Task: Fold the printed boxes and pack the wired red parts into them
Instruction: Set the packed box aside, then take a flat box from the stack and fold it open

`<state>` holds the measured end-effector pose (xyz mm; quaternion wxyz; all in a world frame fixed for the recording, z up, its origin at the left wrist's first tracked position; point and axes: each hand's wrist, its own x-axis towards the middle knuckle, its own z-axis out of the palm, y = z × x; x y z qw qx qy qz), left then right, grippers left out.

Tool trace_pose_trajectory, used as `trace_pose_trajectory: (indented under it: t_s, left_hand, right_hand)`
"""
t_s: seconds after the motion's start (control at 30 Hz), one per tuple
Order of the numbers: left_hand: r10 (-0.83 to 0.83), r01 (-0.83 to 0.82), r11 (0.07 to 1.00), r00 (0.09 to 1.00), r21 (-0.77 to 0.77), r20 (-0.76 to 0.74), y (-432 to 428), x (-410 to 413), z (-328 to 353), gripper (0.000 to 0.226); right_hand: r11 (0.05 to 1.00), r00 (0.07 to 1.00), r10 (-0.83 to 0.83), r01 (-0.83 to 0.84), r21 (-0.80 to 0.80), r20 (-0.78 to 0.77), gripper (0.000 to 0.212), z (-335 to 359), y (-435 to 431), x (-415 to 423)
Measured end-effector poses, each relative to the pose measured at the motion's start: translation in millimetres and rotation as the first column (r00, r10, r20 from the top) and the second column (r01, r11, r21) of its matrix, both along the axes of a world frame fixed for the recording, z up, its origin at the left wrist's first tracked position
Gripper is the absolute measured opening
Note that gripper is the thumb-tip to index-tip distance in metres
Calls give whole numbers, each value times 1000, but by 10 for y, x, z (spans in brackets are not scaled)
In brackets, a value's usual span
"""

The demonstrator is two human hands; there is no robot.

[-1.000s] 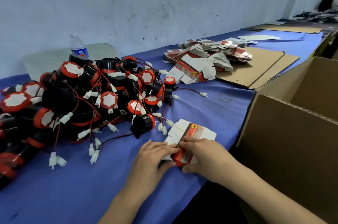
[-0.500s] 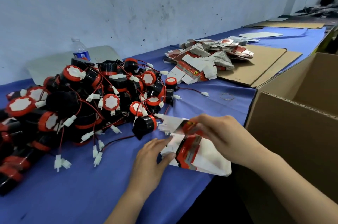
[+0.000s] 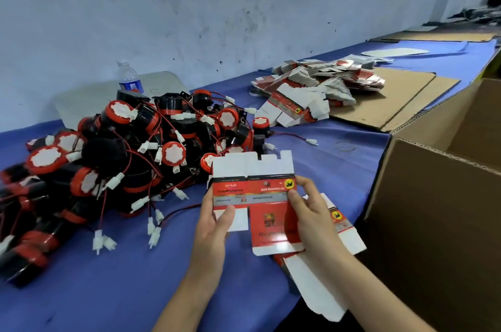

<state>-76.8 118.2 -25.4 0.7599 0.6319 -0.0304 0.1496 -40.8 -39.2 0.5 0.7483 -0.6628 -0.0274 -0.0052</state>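
Box blank (image 3: pixel 253 190) upright, print upside down.

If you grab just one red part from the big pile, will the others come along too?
Probably some will. In the pile of red parts the red wires loop over each other, so they likely snag. The round bodies may roll once loose. The white plugs dangle and would probably swing.
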Motion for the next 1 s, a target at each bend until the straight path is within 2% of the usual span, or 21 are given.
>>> trace_pose_trajectory:
  t_s: [0.13, 0.23, 0.47, 0.53, 0.63, 0.73, 0.83, 0.9, 1.0]
  left_hand:
    - [76, -76, 996, 997, 47, 4, 28, 23, -26, 46]
    - [154, -154, 988, 988, -9, 4, 81, 47, -26, 44]
    - [275, -275, 941, 961, -199, -27, 213, 81, -18, 40]
    - [276, -276, 933, 961, -230, -30, 217, 84, 13, 39]
    - [264, -260, 934, 964, -244, -15, 204, 74, 62, 41]
    - [178, -166, 952, 984, -257, 23, 170, 38, 127, 43]
    - [17, -4, 930, 999, -369, 33, 146, -37, 228, 39]
    - [-68, 87, 896, 996, -435, 58, 152, -75, 281, 50]
    - [-67, 79, 914, 997, -399, 45, 144, -89, 316, 56]
  right_hand:
    - [978, 991, -5, 33, -206, 134, 28, -110, 87, 36]
    - [948, 978, 81, -16, -319, 190, 40, -159, 107, 52]
    - [877, 930, 241, -87, -473, 276, 28, -102, 125, 277]
    - [873, 929, 247, -89, -480, 275, 38, -53, 143, 340]
    - [906, 934, 179, -33, -422, 310, 81, 50, 257, 272]
    - [922, 930, 155, -15, -387, 333, 111, 138, 478, 106]
    - [950, 950, 111, -14, -313, 291, 124, 176, 600, 21]
    - [969, 948, 86, -8, -246, 308, 122, 180, 618, -11]
    - [977, 945, 87, -19, -213, 315, 116, 152, 618, -58]
